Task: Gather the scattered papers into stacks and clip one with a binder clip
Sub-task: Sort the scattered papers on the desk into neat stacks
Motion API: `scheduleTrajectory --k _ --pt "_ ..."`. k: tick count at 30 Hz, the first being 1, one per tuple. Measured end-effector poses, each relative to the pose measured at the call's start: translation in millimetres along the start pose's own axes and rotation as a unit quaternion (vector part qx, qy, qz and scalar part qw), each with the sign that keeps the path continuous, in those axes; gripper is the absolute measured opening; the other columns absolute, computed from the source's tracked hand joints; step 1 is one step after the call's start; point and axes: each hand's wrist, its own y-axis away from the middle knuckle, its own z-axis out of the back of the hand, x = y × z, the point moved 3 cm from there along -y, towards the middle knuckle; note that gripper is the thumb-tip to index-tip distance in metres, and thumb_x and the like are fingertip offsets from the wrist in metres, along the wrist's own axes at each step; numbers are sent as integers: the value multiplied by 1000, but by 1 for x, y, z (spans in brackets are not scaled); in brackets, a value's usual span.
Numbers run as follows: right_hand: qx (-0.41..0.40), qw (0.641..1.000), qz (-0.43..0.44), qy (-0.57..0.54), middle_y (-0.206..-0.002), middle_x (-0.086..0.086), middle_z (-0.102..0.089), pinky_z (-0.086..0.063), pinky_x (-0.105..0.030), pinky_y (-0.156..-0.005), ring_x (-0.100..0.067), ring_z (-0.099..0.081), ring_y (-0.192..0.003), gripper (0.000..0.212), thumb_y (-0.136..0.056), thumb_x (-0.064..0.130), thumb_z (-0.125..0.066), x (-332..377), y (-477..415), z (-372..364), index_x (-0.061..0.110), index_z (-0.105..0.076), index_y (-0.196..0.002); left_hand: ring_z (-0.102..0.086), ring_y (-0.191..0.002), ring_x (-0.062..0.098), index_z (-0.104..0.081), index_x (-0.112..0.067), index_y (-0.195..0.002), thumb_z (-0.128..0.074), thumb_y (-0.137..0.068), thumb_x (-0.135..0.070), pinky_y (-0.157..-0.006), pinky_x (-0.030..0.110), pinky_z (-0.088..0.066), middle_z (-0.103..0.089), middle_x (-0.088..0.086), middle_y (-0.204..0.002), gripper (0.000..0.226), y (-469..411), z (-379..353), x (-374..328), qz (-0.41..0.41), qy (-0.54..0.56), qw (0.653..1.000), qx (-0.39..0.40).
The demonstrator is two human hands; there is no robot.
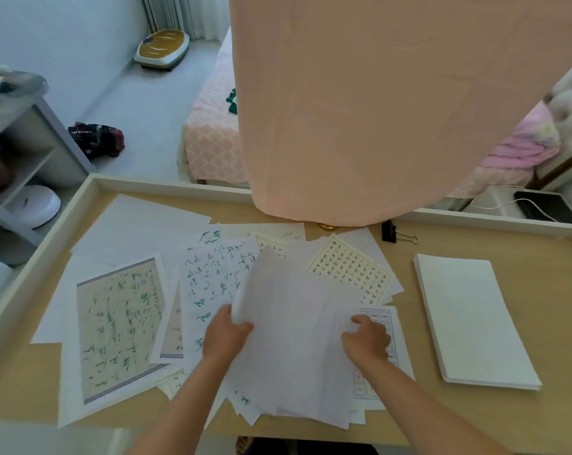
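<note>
Scattered papers (212,277), some blank and some with green or black handwriting, cover the left and middle of the wooden desk (494,244). My left hand (227,333) grips the left edge of a loose bundle of white sheets (291,339) at the desk's front middle. My right hand (368,339) pinches a sheet on the bundle's right side. A neat white stack (472,320) lies apart at the right. A black binder clip (389,232) with wire handles rests at the back, beside the curtain.
A large peach curtain (376,103) hangs over the desk's back middle. The desk has a raised white rim (166,185). A grey shelf unit (32,152) stands at the left; a bed (212,126) lies beyond the desk.
</note>
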Motion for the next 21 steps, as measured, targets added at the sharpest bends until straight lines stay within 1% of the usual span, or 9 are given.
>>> scheduleTrajectory --k 3,5,7,10,13,15,16,18,21 --pt "5 987 117 111 -148 -3 -37 -37 -43 -106 -25 -33 -137 59 -83 16 -64 2 -15 11 27 -47 -139 -58 -94 26 -52 -19 -118 -68 -83 -35 -71 35 -47 -61 3 -106 43 -10 19 9 -2 -126 991 -51" --pt "19 974 157 160 -153 -2 -30 -34 -45 -110 -23 -27 -142 73 -80 29 -71 2 -29 19 27 -38 -145 -45 -120 32 -52 -18 -129 -66 -83 -49 -90 44 -47 -51 8 -130 57 -19 21 16 -5 -239 969 -62" --pt "44 964 167 200 -156 -3 -22 -32 -50 -112 -25 -21 -144 96 -72 44 -78 1 -44 26 26 -26 -151 -30 -134 34 -46 -18 -138 -68 -82 -52 -101 50 -41 -35 10 -146 69 -23 18 18 -14 -273 960 -60" --pt "52 949 173 259 -147 -5 -26 -36 -51 -106 -29 -31 -136 122 -53 68 -80 1 -61 35 28 -19 -151 -26 -137 35 -28 -14 -149 -75 -80 -41 -102 51 -39 -29 14 -149 88 -24 10 17 -12 -244 969 -41" --pt "34 930 180 319 -130 -4 -46 -41 -45 -95 -26 -52 -117 129 -38 88 -67 0 -73 41 28 -24 -143 -48 -119 31 -35 -13 -141 -80 -77 -34 -91 43 -49 -40 13 -139 81 -23 4 15 10 -218 976 8" --pt "35 931 201 302 -123 5 -57 -42 -42 -94 -21 -58 -112 119 -39 89 -66 2 -78 41 28 -34 -137 -58 -102 25 -42 -14 -135 -77 -81 -29 -80 35 -51 -51 9 -132 66 -21 -1 10 25 -182 981 61" --pt "56 941 210 259 -119 11 -59 -42 -40 -95 -18 -59 -111 106 -44 83 -71 3 -79 42 30 -41 -131 -59 -104 24 -44 -13 -136 -74 -84 -27 -80 32 -48 -54 8 -132 62 -21 -4 8 23 -179 981 77" --pt "141 957 205 152 -109 18 -60 -45 -35 -96 -13 -60 -110 65 -62 56 -83 5 -80 46 33 -57 -116 -59 -110 24 -48 -11 -137 -70 -88 -26 -83 29 -46 -57 8 -133 56 -19 -10 5 14 -197 976 96" --pt "237 951 182 75 -98 8 -72 -53 -32 -90 -15 -66 -99 12 -81 23 -78 3 -87 57 25 -72 -91 -63 -88 20 -62 -15 -106 -58 -95 -23 -75 33 -51 -68 8 -109 14 -13 -15 2 18 -122 989 83"
